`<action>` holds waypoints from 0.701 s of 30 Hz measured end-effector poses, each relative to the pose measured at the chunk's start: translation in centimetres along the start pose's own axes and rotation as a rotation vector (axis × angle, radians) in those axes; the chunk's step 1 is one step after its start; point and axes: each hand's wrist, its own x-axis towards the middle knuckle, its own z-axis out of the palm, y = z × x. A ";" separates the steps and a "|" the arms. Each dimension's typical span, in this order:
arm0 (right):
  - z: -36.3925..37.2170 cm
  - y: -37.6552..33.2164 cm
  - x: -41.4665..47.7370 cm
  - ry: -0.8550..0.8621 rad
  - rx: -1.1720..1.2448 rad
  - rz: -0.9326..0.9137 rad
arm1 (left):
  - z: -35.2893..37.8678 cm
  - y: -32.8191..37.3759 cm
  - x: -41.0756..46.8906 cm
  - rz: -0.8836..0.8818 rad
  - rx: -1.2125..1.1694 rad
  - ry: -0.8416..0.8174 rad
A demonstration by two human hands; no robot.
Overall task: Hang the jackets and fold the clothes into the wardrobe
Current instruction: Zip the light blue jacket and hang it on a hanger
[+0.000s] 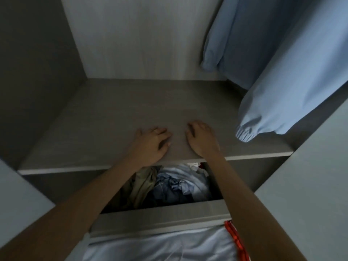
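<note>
White garment (160, 245): nearest, below the drawer front, red trim at its right edge.
Drawer (160, 213): open, holding crumpled clothes (178, 185).
Left hand (150, 144), right hand (201, 138): side by side on the shelf (113, 113), fingers loosely curled, grasping nothing.
Light-blue jacket (282, 72): hanging at far right, above the shelf.

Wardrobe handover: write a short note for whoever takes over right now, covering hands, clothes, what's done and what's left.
Hands: left hand and right hand both rest on the shelf, holding nothing.
Things: a blue jacket hangs at the right. Crumpled clothes lie in the open drawer under the shelf.
Done: that jacket is hung.
Left: fold the clothes in the drawer and put them away in the wardrobe.
</note>
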 end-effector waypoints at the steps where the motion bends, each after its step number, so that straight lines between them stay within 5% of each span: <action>1: 0.1 -0.1 -0.3 -0.012 0.013 0.013 | 0.1 0.0 -0.5 0.000 0.002 0.003; 15: -0.7 -2.3 -1.9 0.010 0.041 0.011 | -1.5 0.6 -2.5 0.143 -0.075 0.048; 21: 0.3 -5.2 -10.8 0.004 0.172 0.021 | -1.8 0.7 -3.9 0.201 0.051 0.026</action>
